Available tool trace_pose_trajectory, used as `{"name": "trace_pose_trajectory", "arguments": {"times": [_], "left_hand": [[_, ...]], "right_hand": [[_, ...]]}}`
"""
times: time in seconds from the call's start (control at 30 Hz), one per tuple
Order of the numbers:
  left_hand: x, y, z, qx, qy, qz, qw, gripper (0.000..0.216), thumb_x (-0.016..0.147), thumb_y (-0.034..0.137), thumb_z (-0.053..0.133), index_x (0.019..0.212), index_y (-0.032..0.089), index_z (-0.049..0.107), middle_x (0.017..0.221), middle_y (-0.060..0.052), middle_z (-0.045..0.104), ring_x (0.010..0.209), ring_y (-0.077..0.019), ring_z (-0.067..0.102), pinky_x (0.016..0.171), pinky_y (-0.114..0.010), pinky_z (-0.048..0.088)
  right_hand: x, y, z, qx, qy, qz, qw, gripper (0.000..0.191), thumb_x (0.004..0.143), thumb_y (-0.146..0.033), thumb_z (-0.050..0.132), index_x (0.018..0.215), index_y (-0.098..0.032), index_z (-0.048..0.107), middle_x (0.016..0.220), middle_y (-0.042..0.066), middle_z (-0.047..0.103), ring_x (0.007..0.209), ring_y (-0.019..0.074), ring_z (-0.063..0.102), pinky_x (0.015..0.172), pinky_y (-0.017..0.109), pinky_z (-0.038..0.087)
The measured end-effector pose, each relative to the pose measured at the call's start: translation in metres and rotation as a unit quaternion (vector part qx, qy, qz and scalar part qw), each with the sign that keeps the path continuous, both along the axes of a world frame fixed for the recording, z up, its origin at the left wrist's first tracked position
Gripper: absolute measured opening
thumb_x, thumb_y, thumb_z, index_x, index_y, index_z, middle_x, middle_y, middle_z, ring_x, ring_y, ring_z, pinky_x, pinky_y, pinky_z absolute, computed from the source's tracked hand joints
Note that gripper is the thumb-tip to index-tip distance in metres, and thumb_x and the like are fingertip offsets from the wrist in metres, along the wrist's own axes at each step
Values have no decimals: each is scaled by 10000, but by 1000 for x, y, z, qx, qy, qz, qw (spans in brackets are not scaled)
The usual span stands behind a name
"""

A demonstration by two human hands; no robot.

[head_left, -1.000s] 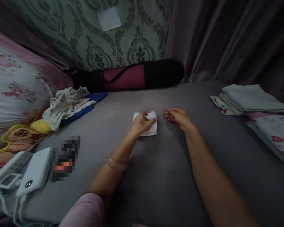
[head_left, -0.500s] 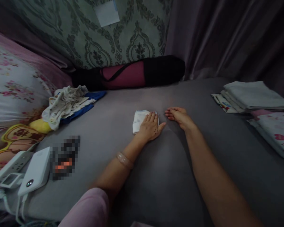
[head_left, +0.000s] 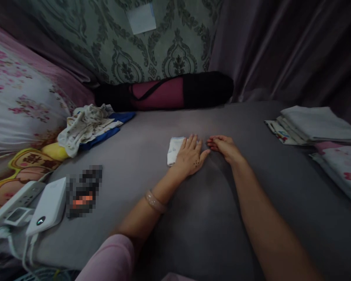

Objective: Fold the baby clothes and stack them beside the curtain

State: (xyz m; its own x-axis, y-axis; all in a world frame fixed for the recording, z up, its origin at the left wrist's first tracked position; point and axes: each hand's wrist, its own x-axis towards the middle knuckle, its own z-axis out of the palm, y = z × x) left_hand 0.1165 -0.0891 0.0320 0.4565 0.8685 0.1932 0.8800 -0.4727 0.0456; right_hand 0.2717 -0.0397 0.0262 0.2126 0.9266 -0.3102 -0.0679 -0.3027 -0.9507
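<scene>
Small folded white cloth (head_left: 174,150) on grey bed (head_left: 193,218), long axis running away from viewer — half under flat, open left hand (head_left: 191,158); right hand (head_left: 226,148) loosely curled, empty, just beside.

A rolled mat bag (head_left: 166,93) lies behind; folded linens (head_left: 316,124) sit right.

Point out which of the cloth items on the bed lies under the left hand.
The small white folded cloth mid-bed: the left hand lies flat across its right side. The crumpled pile sits far left, the folded stacks far right, both untouched.
</scene>
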Motion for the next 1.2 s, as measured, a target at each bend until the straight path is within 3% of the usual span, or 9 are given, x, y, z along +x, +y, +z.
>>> {"name": "trace_pose_trajectory", "arguments": {"times": [0.1, 0.3, 0.53, 0.67, 0.8, 0.97, 1.13, 1.2], "left_hand": [[5, 1, -10, 26, 4, 12, 1000, 670, 993, 483, 165, 1439, 24, 366, 1530, -188, 312, 1448, -283, 203, 1182, -433, 145], [11, 3, -29, -24, 25, -3, 999, 714, 980, 517, 193, 1410, -16, 395, 1504, -216, 345, 1431, -301, 250, 1168, -417, 198], [0, 1, -3, -62, -7, -8, 998, 719, 984, 520, 117, 1433, 18, 367, 1521, -185, 332, 1440, -270, 235, 1172, -393, 197], [-25, 12, 11, -27, -21, 43, 998, 687, 993, 475, 93, 1448, 24, 341, 1526, -182, 323, 1443, -273, 226, 1175, -412, 176], [-45, 19, -2, -45, -1, 102, 994, 671, 995, 452, 133, 1441, -6, 338, 1516, -214, 323, 1438, -297, 231, 1167, -437, 189], [-45, 20, -24, -60, 5, 107, 992, 700, 983, 497, 187, 1437, -15, 335, 1505, -224, 339, 1424, -315, 255, 1157, -422, 215], [-59, 32, -16, -102, -32, 102, 989, 686, 987, 492, 121, 1434, 26, 354, 1504, -210, 350, 1430, -277, 260, 1150, -405, 233], [-67, 35, -12, -82, -56, 124, 987, 664, 990, 465, 92, 1434, 48, 357, 1504, -208, 351, 1431, -271, 261, 1143, -422, 245]], "right_hand": [[-1, 0, -1, -1, 0, -2, 1000, 187, 908, -74, 466, 806, -151, 603, 786, 41, 694, 578, 64, 616, 526, 149, 482], [0, 0, -4, -1, -14, 6, 1000, 180, 898, -78, 477, 825, -151, 623, 810, 49, 710, 608, 68, 630, 559, 155, 494], [2, 1, -5, 1, -16, 8, 1000, 181, 897, -81, 479, 806, -155, 617, 804, 53, 709, 600, 77, 633, 568, 168, 502], [3, 0, -4, 1, -9, 15, 1000, 183, 903, -76, 472, 810, -152, 611, 804, 55, 706, 589, 69, 622, 543, 148, 494], [2, 1, -5, -2, -5, 12, 1000, 174, 898, -70, 479, 816, -140, 615, 820, 59, 703, 580, 61, 614, 534, 143, 488], [0, 2, -7, -1, -17, 9, 1000, 180, 893, -67, 482, 798, -145, 614, 795, 48, 701, 571, 59, 611, 529, 143, 480], [1, 2, -6, -3, -14, 5, 1000, 180, 892, -74, 485, 792, -147, 617, 800, 52, 705, 574, 63, 614, 529, 152, 487], [2, 2, -5, -2, -17, 5, 1000, 171, 887, -81, 490, 800, -151, 619, 798, 51, 706, 576, 67, 616, 527, 158, 490]]}}
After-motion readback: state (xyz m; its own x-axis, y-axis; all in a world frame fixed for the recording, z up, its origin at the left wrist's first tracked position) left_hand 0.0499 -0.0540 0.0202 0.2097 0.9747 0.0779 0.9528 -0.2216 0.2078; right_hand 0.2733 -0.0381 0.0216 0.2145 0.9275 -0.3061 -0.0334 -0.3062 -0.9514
